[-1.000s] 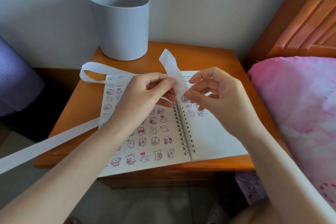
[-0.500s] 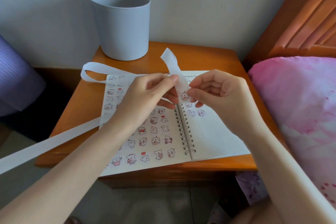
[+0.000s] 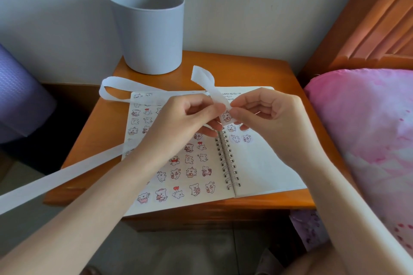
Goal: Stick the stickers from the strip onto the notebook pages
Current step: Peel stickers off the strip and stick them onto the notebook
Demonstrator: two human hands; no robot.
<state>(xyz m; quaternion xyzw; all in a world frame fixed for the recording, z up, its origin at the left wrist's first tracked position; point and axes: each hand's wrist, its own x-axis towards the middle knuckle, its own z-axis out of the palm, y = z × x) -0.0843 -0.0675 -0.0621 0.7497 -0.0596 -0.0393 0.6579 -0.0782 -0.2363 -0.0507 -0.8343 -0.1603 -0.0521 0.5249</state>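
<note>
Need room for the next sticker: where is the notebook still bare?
The right page is bare below its few top stickers, from the spiral to the outer edge. The left page is crowded with sticker rows. The left hand, right hand and strip crowd the top of the spiral.

Wall: plain, pale grey-white, matte; soft even light. Nightstand: orange-brown varnished wood, back edge vs. wall, glossy top. Grey round bin upright at back-L of top, near wall. Headboard: same wood, ribbed, to R; bright glint at upper edge. Pink mottled bedding just beside nightstand's R side. Purple textured obj. far L, partly out of frame. Dark skirting at wall base. Floor: grey tiles, shadowed.
</note>
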